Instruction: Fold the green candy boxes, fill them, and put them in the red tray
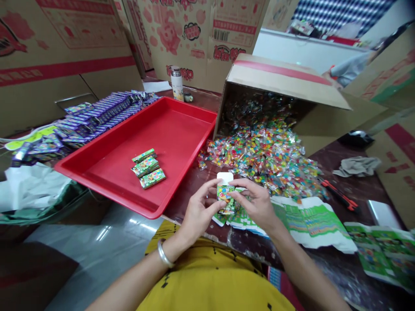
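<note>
Pinched between left hand (198, 211) and right hand (260, 204) — carton (223, 192).

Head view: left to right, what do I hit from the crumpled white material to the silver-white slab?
Crumpled white material → three green boxes → left hand → flap-topped box → right hand → red-and-black tool → silver-white slab.

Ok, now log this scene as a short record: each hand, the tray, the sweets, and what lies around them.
Left hand: grip on one side of a small green box; the left hand has a bracelet at its wrist
Right hand: the right hand grips the same box from the other side
Box top: white flap standing up
Red tray: three green boxes inside
Sweets: colourful heap spilling from a tipped carton
Left of tray: purple packs
Beyond tray: bottle
</note>
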Demonstrator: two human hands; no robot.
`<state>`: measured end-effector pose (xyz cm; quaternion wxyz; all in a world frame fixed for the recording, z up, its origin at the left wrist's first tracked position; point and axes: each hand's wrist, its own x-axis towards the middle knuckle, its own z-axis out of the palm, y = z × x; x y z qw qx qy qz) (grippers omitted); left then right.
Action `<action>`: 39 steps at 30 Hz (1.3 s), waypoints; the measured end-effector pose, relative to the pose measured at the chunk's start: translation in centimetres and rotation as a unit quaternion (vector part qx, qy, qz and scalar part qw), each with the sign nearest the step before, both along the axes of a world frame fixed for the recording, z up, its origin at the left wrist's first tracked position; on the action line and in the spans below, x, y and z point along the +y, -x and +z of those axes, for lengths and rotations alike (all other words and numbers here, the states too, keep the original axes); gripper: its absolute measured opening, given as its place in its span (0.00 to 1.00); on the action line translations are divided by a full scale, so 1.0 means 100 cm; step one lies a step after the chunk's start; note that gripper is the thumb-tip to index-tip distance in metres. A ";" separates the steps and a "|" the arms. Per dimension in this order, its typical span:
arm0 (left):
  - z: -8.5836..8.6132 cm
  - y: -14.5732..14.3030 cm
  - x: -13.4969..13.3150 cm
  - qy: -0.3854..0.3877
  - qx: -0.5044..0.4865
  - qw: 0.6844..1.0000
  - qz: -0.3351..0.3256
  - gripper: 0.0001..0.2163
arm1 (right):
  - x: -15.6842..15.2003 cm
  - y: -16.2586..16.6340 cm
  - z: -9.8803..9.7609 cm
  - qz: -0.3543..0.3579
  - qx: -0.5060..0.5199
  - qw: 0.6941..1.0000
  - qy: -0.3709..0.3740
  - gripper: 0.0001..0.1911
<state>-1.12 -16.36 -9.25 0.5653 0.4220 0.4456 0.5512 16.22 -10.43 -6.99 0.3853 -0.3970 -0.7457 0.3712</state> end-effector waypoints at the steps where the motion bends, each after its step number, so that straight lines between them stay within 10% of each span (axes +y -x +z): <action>1: 0.001 0.000 0.000 0.001 0.007 1.000 -0.008 0.23 | -0.004 0.002 -0.006 -0.014 0.016 1.000 0.018 0.09; 11: 0.002 -0.003 0.002 -0.009 -0.016 1.000 -0.004 0.21 | -0.007 0.017 -0.008 -0.023 0.174 0.978 0.109 0.10; 23: 0.005 0.006 -0.004 -0.031 0.140 0.989 -0.049 0.27 | 0.018 0.006 0.001 0.029 0.084 0.975 0.204 0.11; 30: 0.012 0.014 -0.002 -0.031 0.099 0.994 -0.037 0.16 | 0.000 0.006 0.008 0.073 0.035 0.992 0.099 0.09; 33: 0.011 0.016 0.001 -0.034 0.085 0.996 -0.012 0.14 | -0.011 0.008 0.003 0.117 -0.051 0.991 0.030 0.37; 39: 0.020 0.029 0.010 -0.052 0.146 0.988 -0.004 0.14 | -0.004 0.012 -0.001 0.112 -0.062 0.991 -0.033 0.44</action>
